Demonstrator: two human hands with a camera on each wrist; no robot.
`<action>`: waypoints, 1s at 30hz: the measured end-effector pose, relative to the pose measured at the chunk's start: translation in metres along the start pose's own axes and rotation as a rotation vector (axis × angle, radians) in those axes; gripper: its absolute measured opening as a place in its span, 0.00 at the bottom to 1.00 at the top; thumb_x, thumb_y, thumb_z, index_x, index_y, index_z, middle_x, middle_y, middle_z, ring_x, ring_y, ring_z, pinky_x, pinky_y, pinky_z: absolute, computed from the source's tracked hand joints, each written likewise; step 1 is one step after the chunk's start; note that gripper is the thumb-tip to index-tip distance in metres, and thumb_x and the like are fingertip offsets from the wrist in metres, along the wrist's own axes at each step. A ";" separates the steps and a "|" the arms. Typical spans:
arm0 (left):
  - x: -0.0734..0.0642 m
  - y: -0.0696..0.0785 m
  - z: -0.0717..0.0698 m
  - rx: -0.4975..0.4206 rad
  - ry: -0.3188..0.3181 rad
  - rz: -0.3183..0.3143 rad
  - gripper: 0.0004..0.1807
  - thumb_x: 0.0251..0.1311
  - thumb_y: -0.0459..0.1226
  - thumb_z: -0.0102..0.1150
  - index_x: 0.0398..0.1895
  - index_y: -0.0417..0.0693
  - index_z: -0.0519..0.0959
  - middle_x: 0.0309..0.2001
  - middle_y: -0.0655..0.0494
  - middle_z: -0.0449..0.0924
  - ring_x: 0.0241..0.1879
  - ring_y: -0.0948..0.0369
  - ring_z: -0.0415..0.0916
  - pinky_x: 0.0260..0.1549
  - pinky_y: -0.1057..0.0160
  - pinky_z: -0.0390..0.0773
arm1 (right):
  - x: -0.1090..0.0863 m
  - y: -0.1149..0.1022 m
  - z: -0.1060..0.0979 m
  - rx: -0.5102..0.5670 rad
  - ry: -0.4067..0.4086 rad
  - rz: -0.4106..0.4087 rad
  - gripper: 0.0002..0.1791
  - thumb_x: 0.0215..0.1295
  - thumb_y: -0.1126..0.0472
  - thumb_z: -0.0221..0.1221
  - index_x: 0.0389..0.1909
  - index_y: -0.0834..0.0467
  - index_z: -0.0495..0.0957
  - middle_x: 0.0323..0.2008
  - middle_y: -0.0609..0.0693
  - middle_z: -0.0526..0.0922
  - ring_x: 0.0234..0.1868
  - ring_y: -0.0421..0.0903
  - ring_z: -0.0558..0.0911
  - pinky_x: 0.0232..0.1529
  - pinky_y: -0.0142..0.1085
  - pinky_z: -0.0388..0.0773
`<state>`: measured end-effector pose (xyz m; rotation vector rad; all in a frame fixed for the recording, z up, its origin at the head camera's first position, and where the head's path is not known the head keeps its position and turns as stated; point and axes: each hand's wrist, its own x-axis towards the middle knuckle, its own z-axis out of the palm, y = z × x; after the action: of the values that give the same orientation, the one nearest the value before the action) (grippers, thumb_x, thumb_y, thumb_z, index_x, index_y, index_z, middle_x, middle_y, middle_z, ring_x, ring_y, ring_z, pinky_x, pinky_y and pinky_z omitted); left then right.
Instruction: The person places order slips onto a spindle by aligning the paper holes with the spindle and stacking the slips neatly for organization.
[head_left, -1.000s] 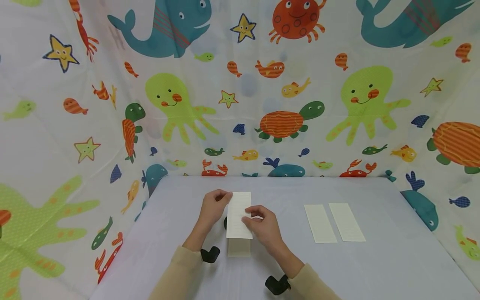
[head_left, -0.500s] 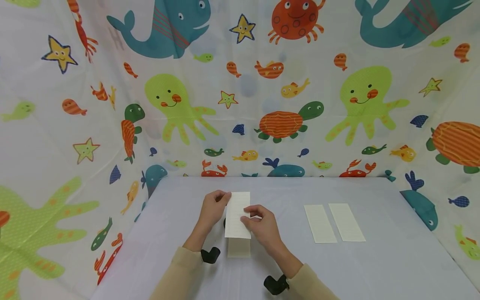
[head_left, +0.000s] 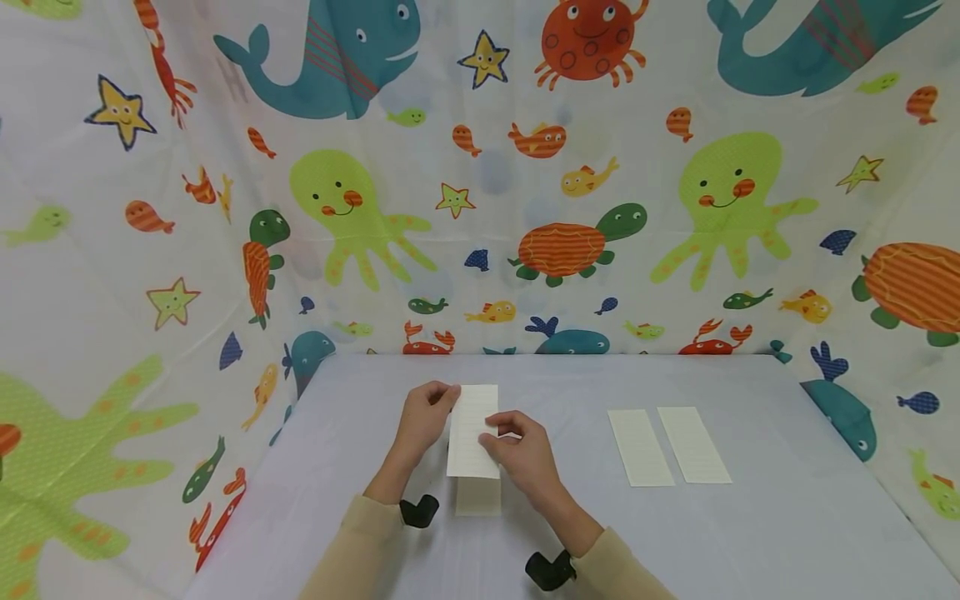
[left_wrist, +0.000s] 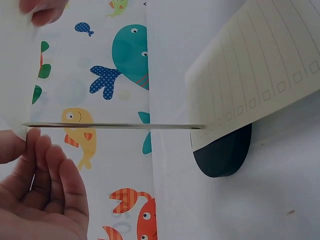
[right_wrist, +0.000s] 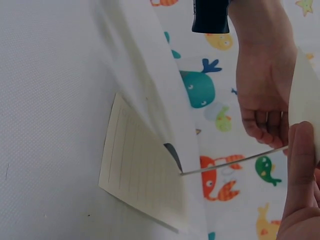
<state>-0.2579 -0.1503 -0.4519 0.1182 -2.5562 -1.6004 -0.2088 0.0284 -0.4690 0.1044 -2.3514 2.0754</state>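
My left hand [head_left: 423, 417] pinches the upper left edge of a pale lined paper card [head_left: 471, 429]. At that card's right edge, my right hand [head_left: 525, 454] holds it between thumb and fingers. The card is raised above a second lined card [left_wrist: 250, 75], lower and nearer the table. Between the two runs a thin upright piece [left_wrist: 115, 126], seen edge-on in both wrist views; its face is hidden. A rounded black object [left_wrist: 223, 155] shows from beneath the lower card in the left wrist view; most of it is covered.
Two more pale lined cards, one on the left [head_left: 641, 447] and one on the right [head_left: 693, 444], lie side by side on the white table [head_left: 795, 533]. A curtain [head_left: 487, 192] printed with sea animals hangs behind. Black wrist cameras [head_left: 418, 511] sit at both sleeves.
The held card and both hands have shifted slightly left in the head view. The black object beside the card's left edge has become almost hidden. The grips look the same.
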 end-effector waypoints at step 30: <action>0.004 -0.001 0.005 0.024 0.005 -0.015 0.15 0.72 0.46 0.59 0.43 0.43 0.85 0.38 0.51 0.81 0.39 0.55 0.74 0.38 0.60 0.75 | 0.001 0.006 -0.001 0.025 -0.008 0.032 0.16 0.63 0.58 0.71 0.49 0.59 0.82 0.39 0.53 0.79 0.34 0.47 0.80 0.36 0.34 0.81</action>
<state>-0.2625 -0.1463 -0.4547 0.1436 -2.5781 -1.5727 -0.2102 0.0305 -0.4753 0.0763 -2.3478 2.1228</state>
